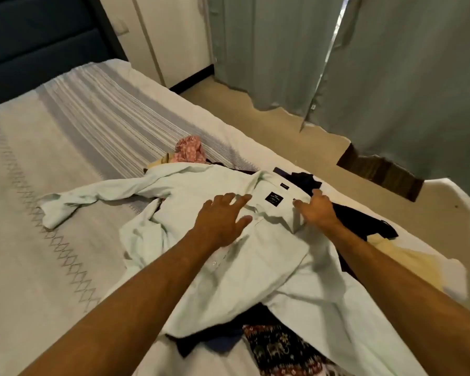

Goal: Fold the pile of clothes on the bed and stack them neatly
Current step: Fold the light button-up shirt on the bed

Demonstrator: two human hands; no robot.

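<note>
Spread across the middle of the bed (52, 147), a pale mint shirt (228, 261), collar toward 12 o'clock, lying on top of the pile of clothes (364, 221). One sleeve (92, 196) flung out toward 9 o'clock, crumpled at the cuff. Black label (273, 198) visible inside the collar. Left hand (220, 221) laid flat on the shirt just at 8 o'clock of the label, fingers straight and spread apart, pressing the cloth. Right hand (316, 210) at 3 o'clock of the label, resting on the collar edge, fingers loosely bent toward the fabric; whether pinching it or only touching, cannot tell. Dark garments (369, 221) poking out from under the shirt at 3 o'clock, a pale yellow piece (396, 256) beside them. Pink floral cloth (189, 150) bunched at 12 o'clock of the shirt. Dark patterned fabric (282, 346) at 6 o'clock, partly under the shirt hem. Grey-green curtains (391, 63) hanging beyond the bed, at 1 o'clock.
</note>
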